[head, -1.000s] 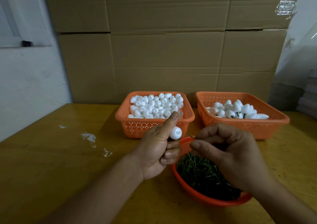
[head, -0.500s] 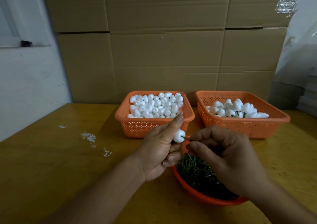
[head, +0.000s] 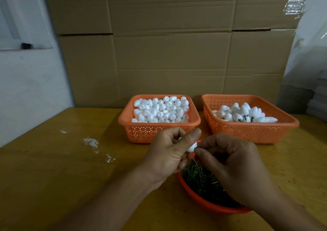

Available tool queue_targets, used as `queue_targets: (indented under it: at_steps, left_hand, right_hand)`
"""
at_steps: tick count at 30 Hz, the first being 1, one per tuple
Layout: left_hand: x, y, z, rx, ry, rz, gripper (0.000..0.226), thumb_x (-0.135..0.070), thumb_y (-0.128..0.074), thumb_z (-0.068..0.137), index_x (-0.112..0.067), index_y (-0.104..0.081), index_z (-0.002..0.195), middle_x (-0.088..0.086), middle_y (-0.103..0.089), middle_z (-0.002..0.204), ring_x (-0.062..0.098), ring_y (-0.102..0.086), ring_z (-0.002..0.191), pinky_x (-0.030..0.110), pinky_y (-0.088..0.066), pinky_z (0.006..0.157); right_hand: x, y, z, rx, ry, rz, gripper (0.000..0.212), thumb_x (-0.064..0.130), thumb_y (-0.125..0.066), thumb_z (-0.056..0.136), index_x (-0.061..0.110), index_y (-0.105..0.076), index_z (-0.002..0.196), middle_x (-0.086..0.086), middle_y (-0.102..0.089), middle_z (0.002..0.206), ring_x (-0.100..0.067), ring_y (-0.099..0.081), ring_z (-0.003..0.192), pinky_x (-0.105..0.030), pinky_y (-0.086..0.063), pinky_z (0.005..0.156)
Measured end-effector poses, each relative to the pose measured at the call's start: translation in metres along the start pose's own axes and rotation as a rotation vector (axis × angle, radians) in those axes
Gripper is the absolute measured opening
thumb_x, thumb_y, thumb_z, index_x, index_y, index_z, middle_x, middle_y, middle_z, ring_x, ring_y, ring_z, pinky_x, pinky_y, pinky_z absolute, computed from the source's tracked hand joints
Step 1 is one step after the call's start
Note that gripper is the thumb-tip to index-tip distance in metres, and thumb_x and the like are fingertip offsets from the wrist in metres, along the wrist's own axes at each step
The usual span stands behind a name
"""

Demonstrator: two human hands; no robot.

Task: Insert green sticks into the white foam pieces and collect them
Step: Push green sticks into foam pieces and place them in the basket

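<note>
The left hand (head: 168, 152) grips a white foam piece (head: 192, 147) between thumb and curled fingers, above the near-centre area of the bench (head: 62, 168). The right hand (head: 235, 167) meets it from the right, thumb and forefinger pinched together at the exposed end of the foam piece; a trace of green shows at the contact point, but the stick itself is too small to make out clearly. Directly below both hands, an orange round bowl (head: 203, 203) sits near the front edge of the bench and holds a mass of green sticks (head: 200, 177). Toward the rear edge stand two orange perforated baskets, side by side and apart. The left basket (head: 155, 131) is filled with plain white foam pieces (head: 161, 110). The right basket (head: 247, 131) holds a smaller pile of foam pieces with green sticks inserted (head: 242, 114). Stacked cardboard boxes (head: 168, 53) stand behind the bench. White flecks (head: 91, 142) mark the bench surface toward its left edge
</note>
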State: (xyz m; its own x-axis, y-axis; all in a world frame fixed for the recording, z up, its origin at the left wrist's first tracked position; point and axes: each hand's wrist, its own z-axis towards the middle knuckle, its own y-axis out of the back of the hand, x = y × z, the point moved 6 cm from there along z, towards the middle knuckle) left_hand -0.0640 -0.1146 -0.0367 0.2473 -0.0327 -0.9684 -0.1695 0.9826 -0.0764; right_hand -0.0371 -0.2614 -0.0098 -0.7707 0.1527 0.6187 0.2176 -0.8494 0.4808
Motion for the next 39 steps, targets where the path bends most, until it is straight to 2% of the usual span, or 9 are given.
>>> queue_targets:
  at_steps: [3, 6, 10, 12, 15, 22, 27, 35, 39]
  left_hand:
    - [-0.003, -0.002, 0.000, 0.026, -0.034, -0.028, 0.036, -0.054, -0.075, 0.078, -0.021, -0.066, 0.070, 0.001, -0.047, 0.054, 0.012, -0.047, 0.042, 0.019, -0.034, 0.039]
    - [-0.006, -0.005, 0.000, 0.076, -0.035, -0.114, 0.023, -0.041, -0.073, 0.081, -0.018, -0.074, 0.080, 0.002, -0.054, 0.062, 0.014, -0.054, 0.053, 0.022, -0.040, 0.044]
    - [-0.006, -0.006, -0.002, 0.099, -0.049, -0.120, 0.010, -0.025, -0.070, 0.086, -0.017, -0.076, 0.087, 0.003, -0.056, 0.067, 0.014, -0.056, 0.059, 0.023, -0.044, 0.049]
    - [-0.007, -0.005, -0.002, 0.086, -0.065, -0.088, 0.009, -0.026, -0.070, 0.086, -0.020, -0.076, 0.086, 0.001, -0.056, 0.066, 0.014, -0.055, 0.058, 0.022, -0.043, 0.049]
    - [-0.008, -0.005, -0.002, 0.073, -0.105, -0.014, 0.010, -0.031, -0.070, 0.088, -0.023, -0.075, 0.085, -0.001, -0.055, 0.064, 0.013, -0.055, 0.057, 0.022, -0.043, 0.049]
    - [-0.011, -0.006, -0.003, 0.067, -0.156, 0.072, 0.020, -0.044, -0.066, 0.087, -0.025, -0.071, 0.084, -0.004, -0.054, 0.063, 0.014, -0.054, 0.057, 0.023, -0.044, 0.050]
    - [-0.010, -0.006, -0.003, 0.044, -0.165, 0.084, 0.025, -0.047, -0.067, 0.087, -0.022, -0.070, 0.086, -0.005, -0.054, 0.062, 0.016, -0.054, 0.057, 0.025, -0.043, 0.049]
    - [-0.006, -0.007, -0.003, 0.046, -0.127, 0.080, 0.030, -0.055, -0.066, 0.083, -0.026, -0.069, 0.086, -0.001, -0.053, 0.062, 0.014, -0.052, 0.051, 0.024, -0.040, 0.045]
    - [-0.008, -0.007, -0.004, 0.022, -0.160, 0.095, 0.037, -0.059, -0.059, 0.092, -0.024, -0.067, 0.101, 0.007, -0.049, 0.063, 0.011, -0.045, 0.048, 0.019, -0.036, 0.043]
  right_hand:
    - [-0.005, 0.001, 0.000, -0.034, -0.038, 0.013, 0.006, 0.036, -0.069, 0.082, 0.030, -0.071, 0.083, 0.012, -0.073, 0.069, -0.008, -0.069, 0.058, -0.044, -0.058, 0.053]
    - [-0.009, 0.004, 0.001, -0.065, -0.071, 0.057, 0.016, 0.045, -0.066, 0.082, 0.029, -0.072, 0.083, 0.010, -0.074, 0.069, -0.012, -0.070, 0.058, -0.047, -0.058, 0.055]
    - [-0.009, 0.006, 0.003, -0.081, -0.059, 0.082, 0.022, 0.050, -0.063, 0.078, 0.031, -0.072, 0.082, 0.014, -0.072, 0.069, -0.005, -0.067, 0.057, -0.024, -0.055, 0.050]
    - [-0.008, 0.006, 0.003, -0.085, -0.047, 0.083, 0.020, 0.047, -0.064, 0.079, 0.030, -0.073, 0.080, 0.012, -0.071, 0.067, -0.005, -0.064, 0.054, -0.014, -0.045, 0.047]
    - [-0.009, 0.004, 0.003, -0.088, -0.046, 0.107, 0.018, 0.046, -0.066, 0.080, 0.029, -0.074, 0.080, 0.009, -0.070, 0.063, -0.006, -0.060, 0.050, -0.012, -0.041, 0.046]
    - [-0.008, 0.000, 0.000, -0.117, -0.013, 0.118, 0.010, 0.039, -0.068, 0.083, 0.031, -0.072, 0.079, 0.015, -0.069, 0.063, -0.003, -0.061, 0.050, -0.008, -0.040, 0.048]
    - [-0.001, -0.002, 0.001, -0.078, 0.057, 0.209, 0.009, 0.023, -0.068, 0.087, 0.023, -0.071, 0.079, 0.025, -0.068, 0.063, 0.007, -0.063, 0.054, -0.001, -0.041, 0.052]
    - [-0.006, 0.000, 0.004, -0.058, -0.039, 0.302, 0.012, 0.027, -0.069, 0.084, 0.017, -0.073, 0.080, 0.002, -0.074, 0.069, -0.006, -0.068, 0.057, -0.013, -0.049, 0.053]
    - [-0.013, 0.009, 0.007, -0.136, -0.105, 0.250, 0.022, 0.041, -0.068, 0.078, 0.020, -0.074, 0.078, -0.006, -0.070, 0.066, -0.012, -0.058, 0.050, -0.024, -0.045, 0.046]
